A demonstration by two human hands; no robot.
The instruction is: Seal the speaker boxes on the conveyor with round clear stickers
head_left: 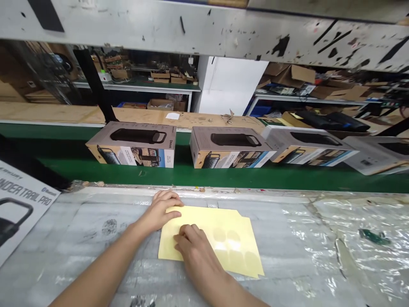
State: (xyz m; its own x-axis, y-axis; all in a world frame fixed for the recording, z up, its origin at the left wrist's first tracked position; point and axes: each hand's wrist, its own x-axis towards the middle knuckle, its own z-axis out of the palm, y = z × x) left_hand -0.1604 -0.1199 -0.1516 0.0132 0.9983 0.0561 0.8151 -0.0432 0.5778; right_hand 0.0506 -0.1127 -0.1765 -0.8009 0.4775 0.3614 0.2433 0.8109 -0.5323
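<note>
Resting on a yellow sheet point(225, 224) at lower centre, left hand point(159, 212) at its upper-left corner, right hand point(195, 251) curled over it — any grip by either unclear — film-covered counter point(287, 256) beneath, four printed boxes point(231, 147) across the middle, another box point(27, 202) at left edge, spotted beam point(204, 27) across the top.

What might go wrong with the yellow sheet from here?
The left hand is only at the upper-left corner of the yellow sheet, so the sheet might twist on the plastic-covered tabletop. The right hand's bent fingers could crease it. The faint round shapes barely stand out, so one might be overlooked.
</note>
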